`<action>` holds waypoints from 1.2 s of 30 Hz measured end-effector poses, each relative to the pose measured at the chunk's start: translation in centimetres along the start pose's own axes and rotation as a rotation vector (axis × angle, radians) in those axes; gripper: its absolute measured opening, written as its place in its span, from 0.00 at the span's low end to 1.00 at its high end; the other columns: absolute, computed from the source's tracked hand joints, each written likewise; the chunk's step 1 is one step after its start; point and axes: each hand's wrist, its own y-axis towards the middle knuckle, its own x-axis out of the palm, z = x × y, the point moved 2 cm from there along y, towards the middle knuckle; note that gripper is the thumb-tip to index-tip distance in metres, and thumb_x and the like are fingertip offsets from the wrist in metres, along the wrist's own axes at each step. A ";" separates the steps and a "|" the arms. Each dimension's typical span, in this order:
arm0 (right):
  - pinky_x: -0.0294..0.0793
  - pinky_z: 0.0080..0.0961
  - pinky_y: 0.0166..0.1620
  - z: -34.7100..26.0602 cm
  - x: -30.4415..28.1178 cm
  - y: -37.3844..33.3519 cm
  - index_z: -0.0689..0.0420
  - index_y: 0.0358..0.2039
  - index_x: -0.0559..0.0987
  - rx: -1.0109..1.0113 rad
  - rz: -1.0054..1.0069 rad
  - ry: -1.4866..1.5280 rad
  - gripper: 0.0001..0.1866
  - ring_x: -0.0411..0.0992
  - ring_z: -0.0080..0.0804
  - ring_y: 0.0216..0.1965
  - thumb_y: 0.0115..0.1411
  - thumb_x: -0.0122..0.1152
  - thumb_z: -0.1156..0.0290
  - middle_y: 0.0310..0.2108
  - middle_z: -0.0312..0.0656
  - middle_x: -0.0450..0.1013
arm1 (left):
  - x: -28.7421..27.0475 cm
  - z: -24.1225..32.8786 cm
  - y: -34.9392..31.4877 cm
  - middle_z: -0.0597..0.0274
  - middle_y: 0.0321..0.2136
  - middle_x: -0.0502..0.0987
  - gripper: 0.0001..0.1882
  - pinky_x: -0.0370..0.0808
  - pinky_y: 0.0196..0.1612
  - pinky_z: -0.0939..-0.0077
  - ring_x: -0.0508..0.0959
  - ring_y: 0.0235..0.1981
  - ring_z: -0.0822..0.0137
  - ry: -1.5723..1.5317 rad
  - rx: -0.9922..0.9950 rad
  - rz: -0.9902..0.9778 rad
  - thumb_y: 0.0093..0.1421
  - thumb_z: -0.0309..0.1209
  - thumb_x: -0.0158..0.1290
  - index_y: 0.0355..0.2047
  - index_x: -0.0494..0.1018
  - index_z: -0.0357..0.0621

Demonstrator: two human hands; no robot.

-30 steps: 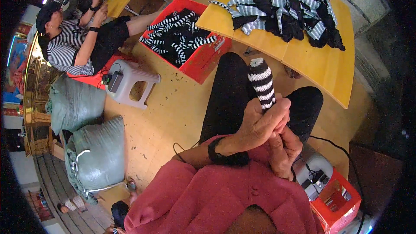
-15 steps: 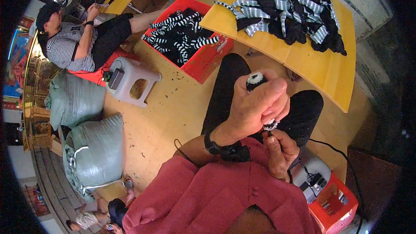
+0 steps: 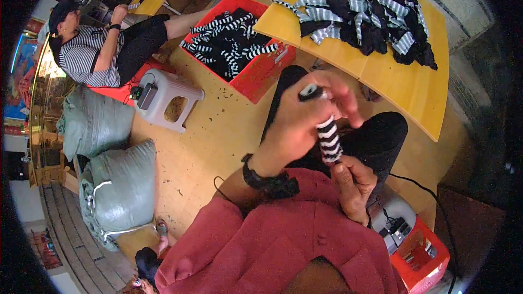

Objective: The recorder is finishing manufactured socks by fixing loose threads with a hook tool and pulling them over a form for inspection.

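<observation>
A black-and-white striped knit tube [image 3: 329, 140] runs between my two hands above my lap. My left hand [image 3: 305, 120], with a dark band on its wrist, is curled around the upper part. Its fingers are blurred and partly lifted. A black-and-white knit end [image 3: 310, 92] pokes out at the top of that fist. Below, my right hand [image 3: 354, 188] pinches the lower end of the tube between thumb and fingers. Whatever lies inside that pinch is hidden.
Ahead, a yellow table [image 3: 403, 92] carries a pile of black and grey-striped knit pieces [image 3: 370, 16]. A red bin [image 3: 261, 84] holds striped pieces. Left are a grey stool [image 3: 180, 98], full sacks [image 3: 120, 190] and a seated co-worker [image 3: 90, 57]. A cable [image 3: 430, 193] trails at right.
My left hand has moved slightly left and up and its fingers have loosened. More of the striped tube now shows between my hands. My right hand stays nearly in place.
</observation>
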 end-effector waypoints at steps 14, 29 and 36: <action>0.58 0.12 0.22 -0.5 0.2 0.7 0.64 0.33 0.77 -0.031 0.028 0.248 0.07 0.62 0.13 0.19 0.56 0.54 0.74 0.24 0.32 0.72 | -0.1 -4.2 -2.7 0.69 0.12 0.65 0.17 0.62 0.20 0.81 0.65 0.15 0.78 0.321 -0.119 -0.029 0.60 0.32 0.46 0.15 0.63 0.43; 0.54 0.11 0.20 -0.4 1.1 0.4 0.64 0.30 0.76 0.103 -0.078 0.265 0.05 0.59 0.13 0.17 0.57 0.52 0.76 0.19 0.30 0.68 | 0.7 0.9 -0.7 0.71 0.10 0.56 0.15 0.60 0.16 0.78 0.53 0.08 0.79 0.002 0.017 -0.062 0.62 0.33 0.44 0.19 0.59 0.46; 0.63 0.13 0.27 -0.5 1.7 1.7 0.65 0.30 0.76 -0.032 -0.053 0.283 0.05 0.67 0.15 0.24 0.55 0.54 0.78 0.24 0.32 0.73 | -0.5 -2.1 -2.8 0.70 0.12 0.61 0.18 0.62 0.21 0.81 0.63 0.14 0.78 0.285 -0.100 0.055 0.62 0.34 0.43 0.16 0.59 0.44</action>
